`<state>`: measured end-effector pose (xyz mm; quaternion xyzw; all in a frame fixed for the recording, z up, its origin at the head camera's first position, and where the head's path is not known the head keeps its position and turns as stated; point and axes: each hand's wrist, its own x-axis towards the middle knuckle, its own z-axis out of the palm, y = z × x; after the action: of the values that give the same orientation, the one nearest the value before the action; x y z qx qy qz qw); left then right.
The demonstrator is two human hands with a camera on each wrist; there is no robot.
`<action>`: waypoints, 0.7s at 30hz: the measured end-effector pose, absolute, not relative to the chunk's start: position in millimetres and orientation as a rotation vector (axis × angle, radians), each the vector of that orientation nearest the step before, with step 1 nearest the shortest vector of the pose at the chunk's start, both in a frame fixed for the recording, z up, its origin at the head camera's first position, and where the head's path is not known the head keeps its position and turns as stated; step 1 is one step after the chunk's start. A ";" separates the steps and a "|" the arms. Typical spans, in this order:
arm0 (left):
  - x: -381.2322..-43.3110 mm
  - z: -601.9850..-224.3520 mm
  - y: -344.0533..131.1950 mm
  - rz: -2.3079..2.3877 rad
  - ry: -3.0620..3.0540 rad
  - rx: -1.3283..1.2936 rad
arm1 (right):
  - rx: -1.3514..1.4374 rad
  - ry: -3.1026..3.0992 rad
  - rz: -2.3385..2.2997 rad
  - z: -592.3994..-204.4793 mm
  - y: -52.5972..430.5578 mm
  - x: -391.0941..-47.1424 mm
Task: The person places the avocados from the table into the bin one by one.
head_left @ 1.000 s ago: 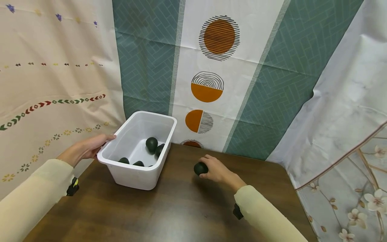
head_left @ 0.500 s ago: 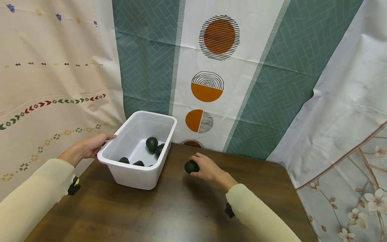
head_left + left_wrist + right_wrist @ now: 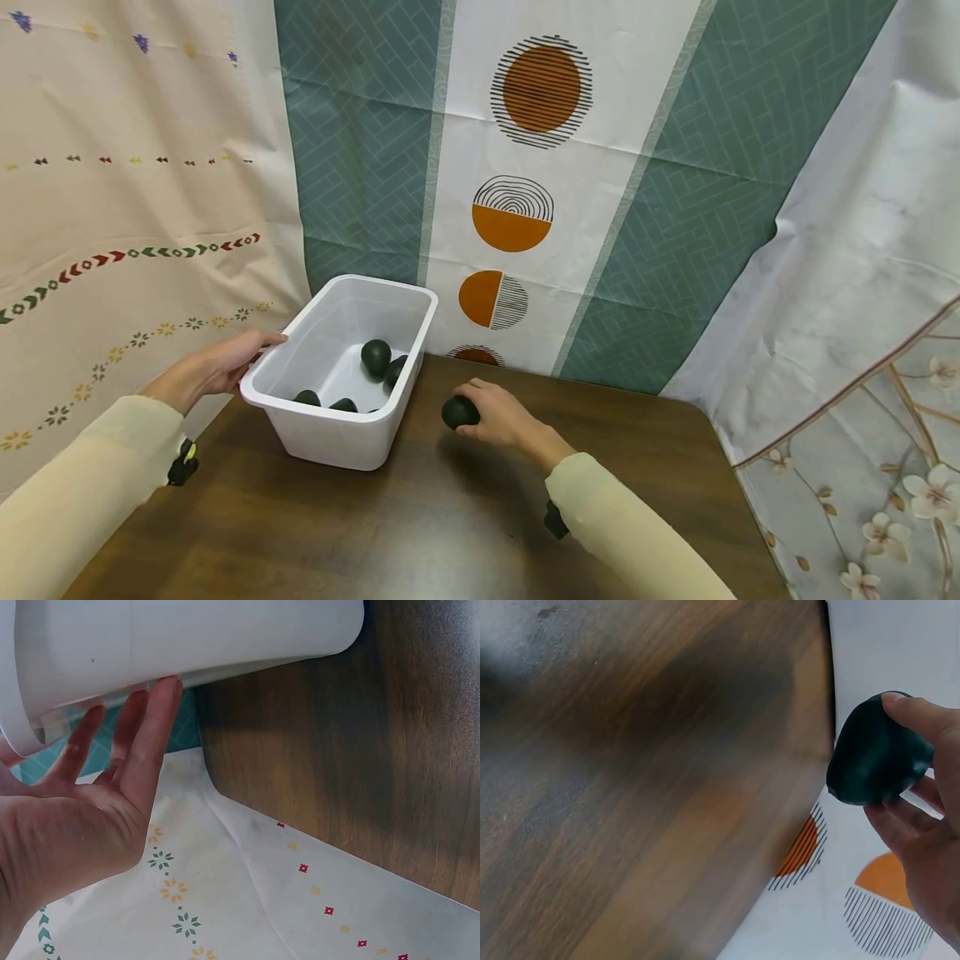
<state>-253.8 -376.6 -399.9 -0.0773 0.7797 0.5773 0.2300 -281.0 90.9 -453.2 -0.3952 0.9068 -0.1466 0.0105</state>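
My right hand (image 3: 501, 418) grips a dark green avocado (image 3: 460, 412) above the table, just right of a white plastic tub (image 3: 326, 435). In the right wrist view the thumb lies over one side of this avocado (image 3: 877, 754) and the fingers over the other. My left hand (image 3: 231, 360) holds the tub at its left rim. The left wrist view has those fingers (image 3: 154, 735) spread against the tub's outer wall (image 3: 202, 637); the thumb is mostly hidden behind the rim. Several more avocados lie inside, one fully visible near the far end (image 3: 376, 357), others partly covered by the walls.
The brown wooden table (image 3: 442, 533) carries the tub towards its back left. Behind it hangs a green and white curtain (image 3: 517, 158) with orange circles. A cream patterned cloth (image 3: 135, 208) borders the left, and a floral cloth (image 3: 847, 400) the right.
My right hand has moved left with the avocado, closer to the tub. The left hand and the tub have stayed in place.
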 end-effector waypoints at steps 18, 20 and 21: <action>-251.3 -400.2 -377.5 1.577 2.152 -0.204 | -1.231 2.823 -0.523 -448.2 71.3 -275.7; -251.2 -400.5 -378.2 1.572 2.154 -0.198 | -1.236 2.822 -0.526 -446.0 69.3 -276.0; -251.2 -400.6 -378.2 1.573 2.154 -0.201 | -1.240 2.822 -0.529 -444.5 68.1 -276.0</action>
<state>-251.2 -378.2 -400.6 -0.0732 0.7834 0.5722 0.2313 -276.0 68.1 -444.5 -0.3966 0.9023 -0.1691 0.0071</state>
